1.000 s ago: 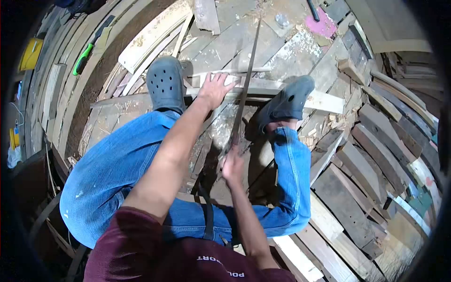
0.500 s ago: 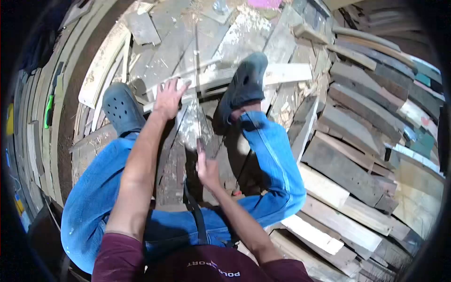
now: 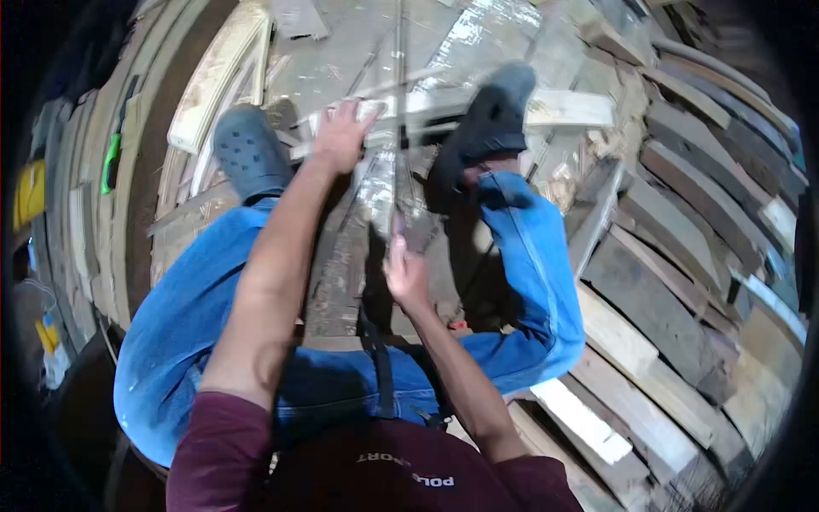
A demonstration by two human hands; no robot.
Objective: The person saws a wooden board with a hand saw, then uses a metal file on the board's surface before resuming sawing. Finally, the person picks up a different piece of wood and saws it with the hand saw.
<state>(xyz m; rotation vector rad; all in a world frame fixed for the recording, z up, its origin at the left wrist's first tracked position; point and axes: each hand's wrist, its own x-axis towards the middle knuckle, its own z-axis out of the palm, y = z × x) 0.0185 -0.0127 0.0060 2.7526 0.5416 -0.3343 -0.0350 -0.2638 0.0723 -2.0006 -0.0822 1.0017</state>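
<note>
A pale wooden board lies crosswise in front of me, partly blurred. My left hand is closed over the board, fingers on its upper side and thumb toward the blade. A handsaw, seen nearly edge-on as a long thin blade, crosses the board just right of that hand. Its handle sits in my right hand, fingers wrapped round it, nearer my body. My clog-covered left foot stands beside the board's left end. The right clog is over the board, right of the saw.
Stacked wooden planks fill the right side. More boards stand along the left, with a green-handled tool among them. Wood shavings and offcuts lie on the plank floor.
The view has shifted, so hands, board and feet appear farther up and right. Both hands keep their holds on the board and handsaw.
</note>
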